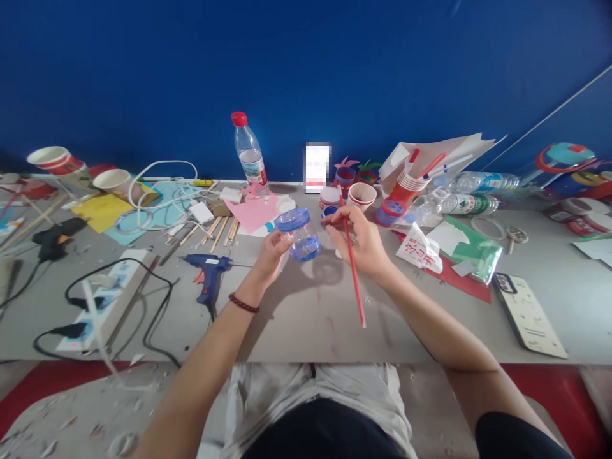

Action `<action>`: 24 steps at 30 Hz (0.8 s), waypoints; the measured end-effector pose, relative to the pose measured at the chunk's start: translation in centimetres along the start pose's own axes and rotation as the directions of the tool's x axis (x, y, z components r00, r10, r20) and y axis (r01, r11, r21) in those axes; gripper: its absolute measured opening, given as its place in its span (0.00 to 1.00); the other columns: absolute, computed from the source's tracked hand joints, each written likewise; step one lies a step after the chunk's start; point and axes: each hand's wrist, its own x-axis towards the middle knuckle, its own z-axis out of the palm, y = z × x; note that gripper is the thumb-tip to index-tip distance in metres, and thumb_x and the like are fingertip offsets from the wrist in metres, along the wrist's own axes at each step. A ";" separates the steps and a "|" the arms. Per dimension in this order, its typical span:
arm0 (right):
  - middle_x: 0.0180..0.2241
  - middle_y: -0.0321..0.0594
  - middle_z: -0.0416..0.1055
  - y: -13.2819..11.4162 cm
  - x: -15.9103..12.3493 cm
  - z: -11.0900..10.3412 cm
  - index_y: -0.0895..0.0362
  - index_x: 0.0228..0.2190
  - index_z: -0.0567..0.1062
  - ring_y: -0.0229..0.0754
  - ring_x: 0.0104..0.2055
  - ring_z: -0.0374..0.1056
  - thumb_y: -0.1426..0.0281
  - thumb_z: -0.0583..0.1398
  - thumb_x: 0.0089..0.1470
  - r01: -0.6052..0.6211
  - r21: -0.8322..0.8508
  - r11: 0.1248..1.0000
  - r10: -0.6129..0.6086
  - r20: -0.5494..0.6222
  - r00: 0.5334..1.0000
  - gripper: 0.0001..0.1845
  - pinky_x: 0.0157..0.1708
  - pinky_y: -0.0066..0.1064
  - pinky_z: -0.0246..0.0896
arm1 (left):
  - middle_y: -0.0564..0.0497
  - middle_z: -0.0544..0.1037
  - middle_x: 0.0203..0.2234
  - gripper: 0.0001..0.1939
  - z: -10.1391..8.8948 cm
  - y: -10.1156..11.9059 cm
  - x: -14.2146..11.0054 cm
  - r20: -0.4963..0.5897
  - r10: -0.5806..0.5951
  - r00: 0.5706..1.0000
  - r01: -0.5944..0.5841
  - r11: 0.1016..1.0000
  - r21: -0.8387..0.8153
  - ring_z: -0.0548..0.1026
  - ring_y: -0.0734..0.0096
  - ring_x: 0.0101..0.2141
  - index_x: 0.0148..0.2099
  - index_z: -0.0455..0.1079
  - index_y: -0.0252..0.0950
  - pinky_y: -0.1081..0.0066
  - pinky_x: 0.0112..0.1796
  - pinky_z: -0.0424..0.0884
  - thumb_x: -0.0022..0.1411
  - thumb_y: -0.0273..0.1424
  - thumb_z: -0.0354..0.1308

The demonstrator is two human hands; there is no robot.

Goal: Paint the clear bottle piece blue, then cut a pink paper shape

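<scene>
My left hand (pixel 272 256) is closed round a short clear plastic jar (pixel 301 234) with blue bands at its top and bottom, tilted above the table. In my right hand (pixel 364 243) is a thin red stick (pixel 354 275), shaped like a paintbrush; it slants down toward me, and I cannot make out its far tip. Just beyond the right fingers sits a small pot of blue paint (pixel 327 213), partly hidden by them. The jar and the right hand are slightly apart.
On the left lie a blue glue gun (pixel 209 275), a power strip (pixel 109 296) with cables, and wooden sticks (pixel 220 231). A red-capped bottle (pixel 249 156) and a paper cup (pixel 362 195) stand behind. To the right are green sheets (pixel 471 255) and a phone (pixel 528 312).
</scene>
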 end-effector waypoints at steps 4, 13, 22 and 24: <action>0.41 0.44 0.78 0.3 0.1 0.3 0.52 0.35 0.62 0.46 0.43 0.75 0.60 0.67 0.53 -0.080 0.089 0.993 0.069 0.121 0.990 0.19 0.45 0.42 0.69 | 0.46 0.81 0.44 0.27 0.2 0.3 -0.4 0.036 0.029 0.999 -0.030 0.999 0.028 0.74 0.50 0.53 0.38 0.78 0.41 0.55 0.53 0.69 0.39 0.52 0.72; 0.43 0.43 0.77 0.8 0.3 0.2 0.51 0.32 0.58 0.46 0.47 0.73 0.58 0.69 0.47 -0.233 0.167 0.958 0.185 0.263 0.947 0.25 0.48 0.43 0.67 | 0.44 0.77 0.53 0.33 -0.5 -0.4 -0.2 0.129 0.075 0.989 -0.089 0.990 0.106 0.70 0.47 0.58 0.48 0.78 0.44 0.54 0.55 0.69 0.41 0.54 0.71; 0.41 0.43 0.78 0.2 0.2 0.5 0.51 0.32 0.58 0.49 0.49 0.74 0.61 0.69 0.47 -0.164 0.154 0.974 0.142 0.146 0.979 0.24 0.45 0.40 0.68 | 0.42 0.75 0.52 0.33 -0.2 -0.3 0.0 0.073 0.144 0.987 -0.152 0.980 0.126 0.71 0.50 0.56 0.49 0.76 0.41 0.56 0.55 0.67 0.43 0.52 0.71; 0.40 0.43 0.78 0.0 0.2 0.6 0.50 0.32 0.58 0.50 0.49 0.75 0.60 0.69 0.47 -0.133 0.100 0.986 0.123 0.095 0.988 0.24 0.45 0.41 0.68 | 0.43 0.76 0.51 0.29 -0.1 -0.1 0.0 0.051 0.181 0.982 -0.187 0.974 0.131 0.71 0.52 0.56 0.47 0.77 0.42 0.57 0.56 0.67 0.46 0.50 0.71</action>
